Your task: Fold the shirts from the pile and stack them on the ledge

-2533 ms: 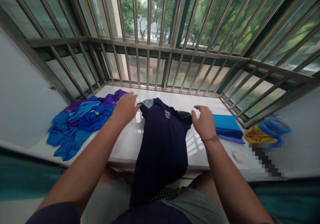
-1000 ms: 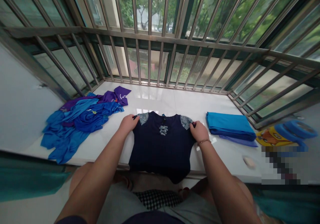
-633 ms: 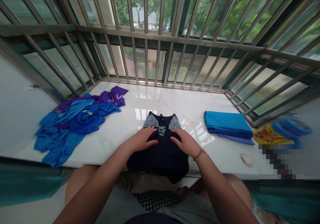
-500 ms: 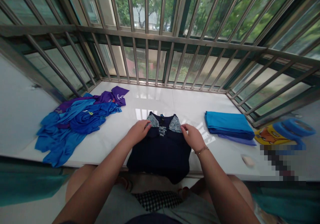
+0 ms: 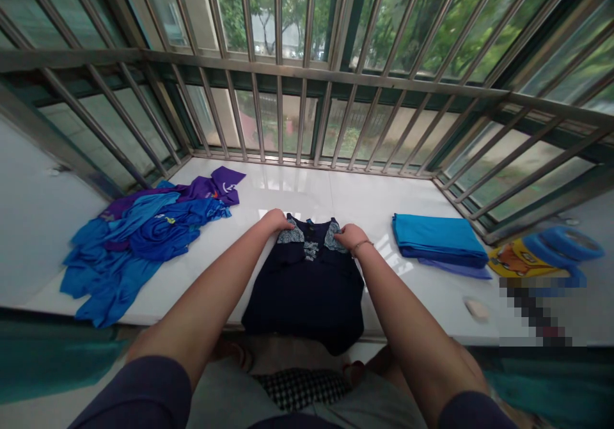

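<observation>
A dark navy shirt (image 5: 307,295) with grey patterned shoulder patches and a small patterned trim at the neck lies front up on the white ledge, its lower end hanging over the near edge. At its left shoulder, my left hand (image 5: 278,220) is closed with fingertips pinching the cloth beside the neckline. My right hand (image 5: 352,235) has thumb and fingers pinched on the patterned patch of the opposite shoulder. The shirt's sleeves are hard to make out, as they seem tucked or narrow.
Left on the white ledge (image 5: 268,183) is a loose heap of blue and purple clothes (image 5: 158,224). A folded blue stack (image 5: 439,237) lies right, near a blue and yellow container (image 5: 537,253) and a small pale object (image 5: 476,309). Metal window bars (image 5: 302,119) rise behind.
Both hands have moved up from the patches' outer edges towards the neckline, with the forearms reaching further forward. The shirt has hardly shifted.
</observation>
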A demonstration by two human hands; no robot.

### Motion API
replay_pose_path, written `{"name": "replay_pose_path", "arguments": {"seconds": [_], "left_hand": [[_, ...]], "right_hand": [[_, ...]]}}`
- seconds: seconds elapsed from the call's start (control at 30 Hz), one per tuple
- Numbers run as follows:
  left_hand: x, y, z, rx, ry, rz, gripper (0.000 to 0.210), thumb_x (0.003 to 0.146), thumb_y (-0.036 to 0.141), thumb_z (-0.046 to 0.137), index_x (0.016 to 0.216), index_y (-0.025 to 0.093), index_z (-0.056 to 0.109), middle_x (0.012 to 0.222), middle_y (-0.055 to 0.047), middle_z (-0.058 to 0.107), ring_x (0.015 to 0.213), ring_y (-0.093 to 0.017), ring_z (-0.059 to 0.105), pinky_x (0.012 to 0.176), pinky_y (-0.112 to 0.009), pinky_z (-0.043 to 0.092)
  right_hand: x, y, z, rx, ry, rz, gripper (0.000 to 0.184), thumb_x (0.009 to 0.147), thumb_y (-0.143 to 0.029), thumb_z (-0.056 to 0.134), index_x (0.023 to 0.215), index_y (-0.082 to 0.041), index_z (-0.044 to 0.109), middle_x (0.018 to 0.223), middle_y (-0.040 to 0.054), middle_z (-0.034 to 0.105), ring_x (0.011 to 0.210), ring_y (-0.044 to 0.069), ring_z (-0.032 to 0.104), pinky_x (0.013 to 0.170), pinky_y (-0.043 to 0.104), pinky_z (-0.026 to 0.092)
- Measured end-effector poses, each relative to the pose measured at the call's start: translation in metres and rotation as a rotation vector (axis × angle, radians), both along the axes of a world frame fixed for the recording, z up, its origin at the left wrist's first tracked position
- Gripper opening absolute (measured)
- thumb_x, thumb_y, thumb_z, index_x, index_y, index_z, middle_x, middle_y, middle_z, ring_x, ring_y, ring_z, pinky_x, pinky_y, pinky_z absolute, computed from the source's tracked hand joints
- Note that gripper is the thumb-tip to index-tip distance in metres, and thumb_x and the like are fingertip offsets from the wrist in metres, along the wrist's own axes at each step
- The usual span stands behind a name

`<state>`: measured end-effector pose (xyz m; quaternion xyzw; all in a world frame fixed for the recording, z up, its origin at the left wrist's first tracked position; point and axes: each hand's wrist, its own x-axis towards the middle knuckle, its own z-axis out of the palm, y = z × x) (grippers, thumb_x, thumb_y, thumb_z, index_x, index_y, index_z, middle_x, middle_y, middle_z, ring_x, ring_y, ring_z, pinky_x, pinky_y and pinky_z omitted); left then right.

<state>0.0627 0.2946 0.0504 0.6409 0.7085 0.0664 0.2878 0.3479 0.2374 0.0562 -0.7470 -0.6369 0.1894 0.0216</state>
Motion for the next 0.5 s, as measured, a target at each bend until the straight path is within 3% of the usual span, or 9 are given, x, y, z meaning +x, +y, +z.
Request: {"name": "replay_pose_path", "arguments": {"seconds": [0.07, 0.17, 0.3, 0.4, 0.5], "left_hand": [[0.002, 0.009, 0.009, 0.028, -0.077, 0.024, 0.032, 0.070, 0.042, 0.091, 0.071, 0.022, 0.066, 0.057, -0.001, 0.064, 0.072, -0.026, 0.071, 0.062, -0.029, 0.044], [0.003, 0.016, 0.031, 0.108, -0.229, 0.065, 0.023, 0.089, 0.041, 0.076, 0.095, 0.021, 0.067, 0.069, -0.002, 0.073, 0.068, -0.021, 0.074, 0.060, -0.026, 0.048], [-0.009, -0.002, 0.059, 0.255, -0.411, 0.046, 0.024, 0.100, 0.040, 0.064, 0.116, 0.023, 0.061, 0.094, -0.003, 0.081, 0.080, -0.016, 0.078, 0.071, -0.024, 0.056], [-0.029, -0.047, 0.060, 0.413, -0.480, -0.053, 0.023, 0.093, 0.037, 0.071, 0.111, 0.024, 0.065, 0.094, -0.001, 0.081, 0.089, -0.020, 0.078, 0.083, -0.030, 0.060], [-0.052, -0.112, 0.034, 0.403, -0.416, -0.228, 0.018, 0.089, 0.027, 0.065, 0.106, 0.026, 0.071, 0.102, -0.002, 0.082, 0.100, -0.023, 0.077, 0.092, -0.035, 0.062]], "right_hand": [[0.000, 0.010, 0.012, 0.058, 0.004, -0.041, 0.017, 0.093, -0.034, 0.076, 0.091, -0.018, 0.079, 0.092, 0.0135, 0.080, 0.093, 0.026, 0.076, 0.076, 0.028, 0.048], [0.003, 0.019, 0.037, 0.212, 0.024, -0.090, 0.026, 0.100, -0.038, 0.068, 0.112, -0.016, 0.075, 0.110, 0.0161, 0.079, 0.104, 0.028, 0.073, 0.083, 0.032, 0.051], [0.014, 0.005, 0.061, 0.434, 0.160, -0.042, 0.025, 0.103, -0.036, 0.060, 0.120, -0.019, 0.067, 0.117, 0.0113, 0.076, 0.101, 0.024, 0.072, 0.089, 0.034, 0.055], [0.031, -0.033, 0.051, 0.595, 0.420, 0.068, 0.022, 0.097, -0.033, 0.060, 0.115, -0.020, 0.064, 0.118, 0.0115, 0.072, 0.095, 0.023, 0.072, 0.083, 0.035, 0.060], [0.054, -0.088, 0.016, 0.590, 0.516, 0.224, 0.023, 0.092, -0.021, 0.052, 0.112, -0.023, 0.064, 0.129, 0.0121, 0.067, 0.118, 0.025, 0.068, 0.095, 0.041, 0.063]]}}
